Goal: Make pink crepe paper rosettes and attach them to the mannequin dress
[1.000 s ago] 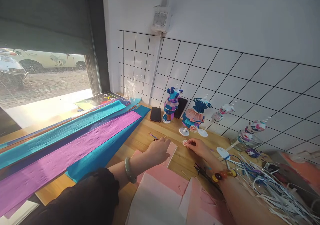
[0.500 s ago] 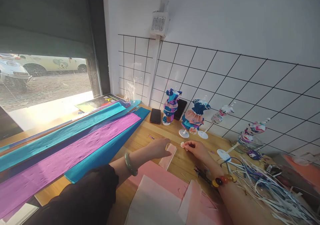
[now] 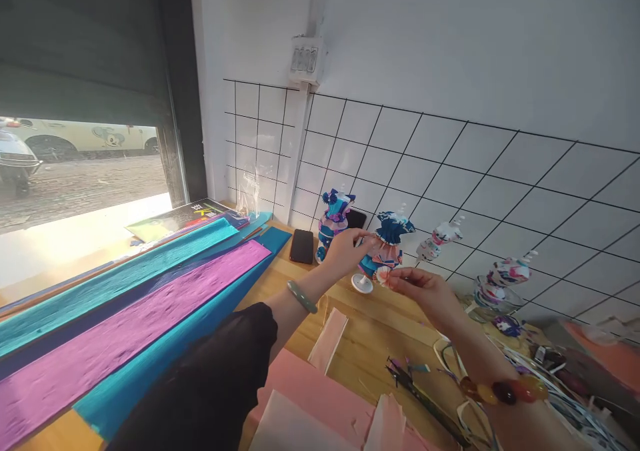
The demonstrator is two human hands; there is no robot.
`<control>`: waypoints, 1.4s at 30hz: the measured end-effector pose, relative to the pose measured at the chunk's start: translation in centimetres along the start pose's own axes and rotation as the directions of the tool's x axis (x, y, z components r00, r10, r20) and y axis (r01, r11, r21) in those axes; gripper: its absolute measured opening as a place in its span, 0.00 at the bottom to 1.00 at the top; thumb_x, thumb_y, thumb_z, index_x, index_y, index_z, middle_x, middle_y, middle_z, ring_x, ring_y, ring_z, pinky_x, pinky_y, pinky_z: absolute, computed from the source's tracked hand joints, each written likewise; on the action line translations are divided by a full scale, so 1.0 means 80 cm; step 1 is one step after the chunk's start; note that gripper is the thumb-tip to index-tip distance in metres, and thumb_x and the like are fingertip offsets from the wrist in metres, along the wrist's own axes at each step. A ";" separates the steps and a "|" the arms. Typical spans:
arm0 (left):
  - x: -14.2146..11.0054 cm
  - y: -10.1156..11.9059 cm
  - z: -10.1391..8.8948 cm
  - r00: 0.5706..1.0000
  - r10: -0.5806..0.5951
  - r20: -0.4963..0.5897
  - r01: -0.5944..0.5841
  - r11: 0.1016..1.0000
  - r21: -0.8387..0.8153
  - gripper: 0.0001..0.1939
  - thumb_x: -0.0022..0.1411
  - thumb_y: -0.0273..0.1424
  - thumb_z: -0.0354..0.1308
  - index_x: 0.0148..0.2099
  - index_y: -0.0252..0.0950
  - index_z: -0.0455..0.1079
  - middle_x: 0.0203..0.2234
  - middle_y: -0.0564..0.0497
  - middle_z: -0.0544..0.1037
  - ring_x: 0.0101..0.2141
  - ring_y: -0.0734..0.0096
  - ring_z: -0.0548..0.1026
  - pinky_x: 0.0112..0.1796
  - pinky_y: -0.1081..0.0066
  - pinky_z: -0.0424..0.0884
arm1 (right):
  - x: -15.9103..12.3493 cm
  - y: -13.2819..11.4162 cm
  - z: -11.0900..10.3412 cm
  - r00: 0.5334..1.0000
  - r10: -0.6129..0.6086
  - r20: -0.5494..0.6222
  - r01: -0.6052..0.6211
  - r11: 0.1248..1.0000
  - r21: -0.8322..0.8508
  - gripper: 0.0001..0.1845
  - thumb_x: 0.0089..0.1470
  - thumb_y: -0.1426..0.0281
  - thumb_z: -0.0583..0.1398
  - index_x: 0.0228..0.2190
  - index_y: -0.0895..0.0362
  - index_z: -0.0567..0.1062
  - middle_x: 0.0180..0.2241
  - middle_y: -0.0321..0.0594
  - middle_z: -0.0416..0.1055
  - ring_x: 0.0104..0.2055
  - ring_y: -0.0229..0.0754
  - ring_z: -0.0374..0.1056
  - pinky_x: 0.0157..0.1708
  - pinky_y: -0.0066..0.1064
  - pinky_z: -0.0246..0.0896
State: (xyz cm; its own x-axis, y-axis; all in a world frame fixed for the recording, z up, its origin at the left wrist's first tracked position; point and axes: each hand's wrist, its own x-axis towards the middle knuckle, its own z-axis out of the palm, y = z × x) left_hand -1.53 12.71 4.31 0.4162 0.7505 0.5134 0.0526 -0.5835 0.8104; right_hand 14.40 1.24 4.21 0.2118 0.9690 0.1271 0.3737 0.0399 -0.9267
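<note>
My left hand (image 3: 345, 254) reaches to a miniature dress form (image 3: 394, 229) wearing a navy ruffled top and pink and blue paper skirt. Its fingers close at the waist of the form, covering part of the skirt. My right hand (image 3: 425, 287) pinches a small pale pink paper rosette (image 3: 383, 276) against the lower front of that skirt. The form's white round base (image 3: 362, 283) stands on the wooden table. Beneath my left forearm lies a pink paper strip (image 3: 329, 339).
Other dressed forms (image 3: 336, 214) stand along the wire grid (image 3: 370, 151). A phone (image 3: 301, 245) lies behind my left hand. Purple crepe paper (image 3: 150, 334) and blue sheets cover the left side. Scissors (image 3: 425, 397), pink sheets (image 3: 310, 397) and tangled strips (image 3: 565, 384) lie nearer.
My left hand has moved forward and right from above the pink strip to the dress form. My right hand has carried the rosette forward to the skirt. The view has shifted slightly.
</note>
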 end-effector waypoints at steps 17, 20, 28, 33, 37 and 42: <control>0.065 -0.047 0.049 0.991 0.095 0.099 -0.039 0.887 -0.460 0.14 0.52 0.36 0.58 0.38 0.33 0.64 0.33 0.50 0.70 0.35 0.74 0.69 0.39 0.71 0.65 | 0.062 -0.023 -0.006 0.918 -0.264 -0.295 0.280 0.960 0.013 0.13 0.38 0.62 0.67 0.28 0.56 0.76 0.26 0.39 0.75 0.28 0.40 0.70 0.28 0.32 0.68; 0.067 -0.050 0.049 0.990 0.113 0.081 -0.061 0.876 -0.478 0.13 0.52 0.35 0.58 0.37 0.33 0.63 0.33 0.50 0.70 0.36 0.74 0.69 0.40 0.71 0.64 | 0.067 -0.018 0.003 0.883 -0.272 -0.383 0.303 0.953 0.022 0.11 0.38 0.64 0.67 0.27 0.56 0.76 0.26 0.38 0.75 0.27 0.39 0.70 0.26 0.31 0.67; 0.074 -0.052 0.049 0.984 0.150 0.095 -0.082 0.859 -0.505 0.12 0.51 0.34 0.59 0.34 0.32 0.64 0.32 0.50 0.71 0.36 0.73 0.69 0.43 0.69 0.64 | 0.077 -0.002 0.014 0.771 -0.272 -0.576 0.374 0.925 0.064 0.10 0.38 0.68 0.67 0.27 0.56 0.76 0.28 0.38 0.74 0.31 0.40 0.70 0.28 0.30 0.66; 0.075 -0.056 0.050 0.973 0.203 0.112 -0.119 0.851 -0.512 0.13 0.53 0.35 0.58 0.38 0.32 0.66 0.35 0.48 0.72 0.40 0.70 0.70 0.45 0.67 0.63 | 0.081 -0.001 0.015 0.763 -0.264 -0.590 0.369 0.928 0.062 0.11 0.39 0.67 0.66 0.29 0.58 0.76 0.30 0.41 0.74 0.32 0.42 0.70 0.28 0.32 0.66; 0.074 -0.055 0.050 0.971 0.208 0.119 -0.121 0.855 -0.504 0.12 0.54 0.34 0.57 0.40 0.32 0.67 0.36 0.48 0.73 0.41 0.69 0.70 0.45 0.67 0.64 | 0.083 -0.003 0.014 0.761 -0.257 -0.596 0.379 0.922 0.085 0.12 0.37 0.68 0.67 0.28 0.58 0.76 0.29 0.39 0.74 0.31 0.41 0.70 0.28 0.31 0.66; 0.073 -0.050 0.048 0.970 0.199 0.137 -0.105 0.858 -0.503 0.09 0.54 0.31 0.57 0.38 0.32 0.69 0.34 0.48 0.73 0.41 0.68 0.70 0.45 0.66 0.64 | 0.084 -0.003 0.014 0.745 -0.256 -0.615 0.366 0.929 0.057 0.12 0.36 0.68 0.68 0.27 0.58 0.76 0.26 0.38 0.74 0.30 0.40 0.69 0.26 0.30 0.64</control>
State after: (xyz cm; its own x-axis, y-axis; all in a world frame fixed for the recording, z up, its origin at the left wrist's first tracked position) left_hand 4.18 18.22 2.94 0.5385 0.5699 0.6207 -0.4547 -0.4236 0.7834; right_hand 14.70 7.99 4.91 0.6181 0.5621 0.5494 0.3732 0.4053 -0.8345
